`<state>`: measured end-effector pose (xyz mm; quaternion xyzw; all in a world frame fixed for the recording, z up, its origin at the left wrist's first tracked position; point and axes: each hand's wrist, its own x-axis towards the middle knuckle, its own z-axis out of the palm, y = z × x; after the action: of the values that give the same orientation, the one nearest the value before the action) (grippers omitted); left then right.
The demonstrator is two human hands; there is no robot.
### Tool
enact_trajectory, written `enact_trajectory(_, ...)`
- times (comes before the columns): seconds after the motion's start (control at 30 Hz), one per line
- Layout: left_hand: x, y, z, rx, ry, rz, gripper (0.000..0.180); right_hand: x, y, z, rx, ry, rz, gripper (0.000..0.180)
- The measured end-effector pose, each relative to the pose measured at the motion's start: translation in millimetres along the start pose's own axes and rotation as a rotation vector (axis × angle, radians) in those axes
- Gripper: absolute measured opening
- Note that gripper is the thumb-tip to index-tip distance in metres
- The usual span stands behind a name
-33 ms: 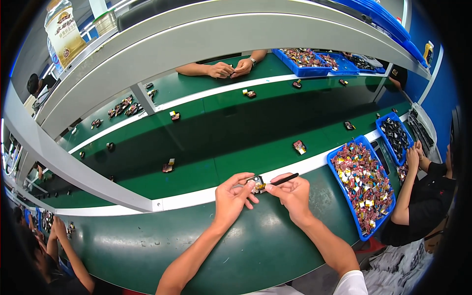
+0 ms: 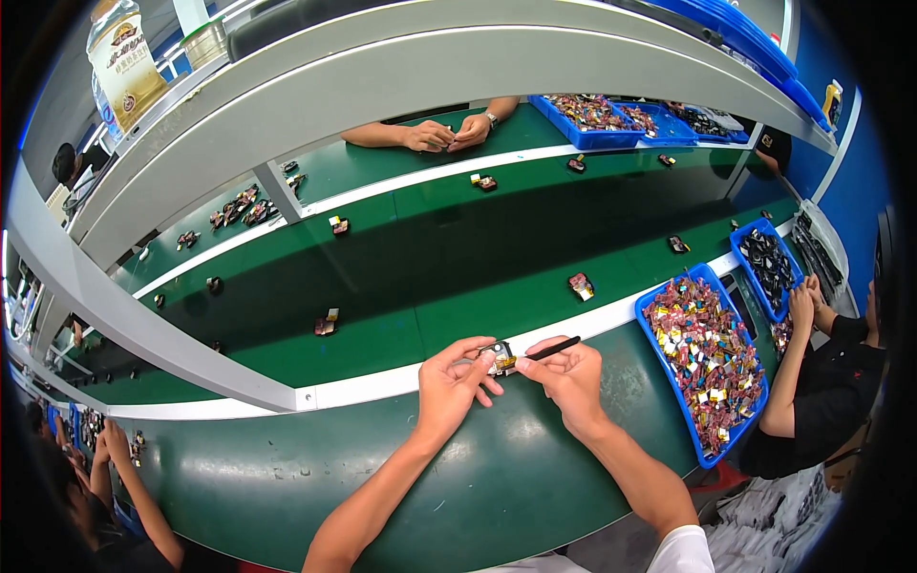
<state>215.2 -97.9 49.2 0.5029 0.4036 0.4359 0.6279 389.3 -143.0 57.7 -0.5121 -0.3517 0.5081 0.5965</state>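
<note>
My left hand [image 2: 453, 384] is closed on the edge of a small electronic assembly [image 2: 501, 359], with a dark rim, a pale round part and a yellowish patch. My right hand [image 2: 569, 382] grips a slim black pen-shaped tool [image 2: 554, 349], its rear end sticking out up and to the right. The right fingertips meet the assembly's right side; the tool's working tip is hidden there. Both hands are over the near edge of the green bench [image 2: 315, 477], beside the white rail. On the green belt beyond lies a similar small part [image 2: 581, 286].
Right of my hands stands a blue tray [image 2: 669, 382] heaped with small reddish parts. Another blue tray [image 2: 795, 256] behind it holds black parts. A grey shelf beam [image 2: 382, 72] crosses overhead, with a slanting post at left. Co-workers' hands [image 2: 449, 136] are across the belt; others sit at both sides.
</note>
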Motion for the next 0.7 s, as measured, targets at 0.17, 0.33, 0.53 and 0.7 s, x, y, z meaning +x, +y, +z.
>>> enact_trajectory(0.17, 2.9, -5.8, -1.7, -0.092, -0.039, -0.05, 0.026, 0.5, 2.0, -3.4, 0.04, -0.004, -0.01, 0.018)
enact_trajectory(0.33, 5.3, -7.6, -6.4, -0.162, -0.068, -0.099, 0.027, 1.7, 1.8, -4.6, 0.012, -0.029, -0.069, 0.018)
enact_trajectory(0.53, 6.0, -2.1, -1.5, -0.177, -0.079, -0.113, 0.029, 8.4, 15.7, -14.6, -0.014, -0.055, -0.269, 0.019)
enact_trajectory(0.7, 7.3, 0.3, -3.1, -0.2, -0.149, -0.204, 0.03, 2.4, 10.5, -12.0, -0.123, -0.023, -0.377, 0.013)
